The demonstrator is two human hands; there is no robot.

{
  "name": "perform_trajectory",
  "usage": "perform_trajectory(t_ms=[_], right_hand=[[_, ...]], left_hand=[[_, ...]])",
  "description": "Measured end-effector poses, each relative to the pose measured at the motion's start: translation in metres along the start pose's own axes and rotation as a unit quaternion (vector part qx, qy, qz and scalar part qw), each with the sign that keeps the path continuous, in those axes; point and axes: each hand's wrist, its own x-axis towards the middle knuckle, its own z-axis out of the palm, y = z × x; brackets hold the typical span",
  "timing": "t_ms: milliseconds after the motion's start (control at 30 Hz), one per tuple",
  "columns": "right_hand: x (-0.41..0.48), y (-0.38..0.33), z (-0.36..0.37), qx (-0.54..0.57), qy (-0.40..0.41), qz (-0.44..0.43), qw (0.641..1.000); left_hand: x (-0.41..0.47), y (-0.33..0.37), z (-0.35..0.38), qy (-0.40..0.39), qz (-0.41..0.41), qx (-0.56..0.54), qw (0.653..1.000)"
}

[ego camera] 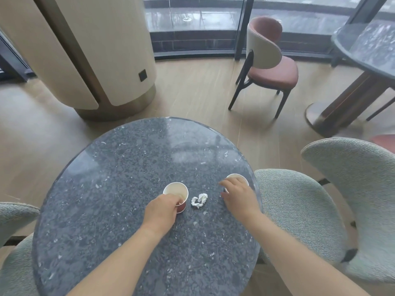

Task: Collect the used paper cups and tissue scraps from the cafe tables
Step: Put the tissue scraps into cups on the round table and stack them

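Note:
Two red paper cups stand upright on the round dark stone table (128,167). My left hand (161,210) grips the near side of the left cup (175,190), fingers curled over its rim. My right hand (237,194) is curved around the near side of the right cup (237,178), which stands close to the table's right edge; most of that cup is hidden behind the hand. A crumpled white tissue scrap (199,200) lies on the table between the two cups, touched by neither hand.
A pale green upholstered chair (320,210) stands tight against the table's right side, another (15,231) at the left. Beyond are a cream column (96,50), a pink-seated chair (269,67), a second stone table (367,43) and glass walls.

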Motion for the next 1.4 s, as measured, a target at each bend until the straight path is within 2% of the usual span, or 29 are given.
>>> perform_trajectory(t_ms=[200,333,533,733,867,1033,1400], right_hand=[[0.012,-0.037,0.026,0.052,-0.029,-0.072,0.996],[0.019,-0.044,0.053,0.041,-0.104,-0.043,0.993],[0.032,-0.035,0.08,-0.017,-0.204,-0.018,0.979],[0.035,-0.027,0.093,-0.023,-0.217,-0.013,0.976],[0.033,-0.026,0.092,-0.014,-0.219,-0.023,0.975],[0.026,-0.028,0.081,0.02,-0.175,-0.043,0.983],[-0.003,-0.029,0.004,0.148,0.031,-0.095,0.984]], left_hand=[[0.006,-0.01,0.002,0.027,0.023,-0.003,0.999],[0.008,-0.021,0.002,0.046,0.05,-0.026,0.997],[0.008,-0.034,0.003,0.053,0.023,-0.017,0.998],[0.014,-0.042,0.008,0.006,0.007,-0.042,0.999],[0.015,-0.039,0.01,0.005,0.009,-0.054,0.999],[0.013,-0.036,0.01,0.005,0.007,-0.05,0.999],[-0.002,0.01,0.014,0.009,0.051,-0.034,0.998]])
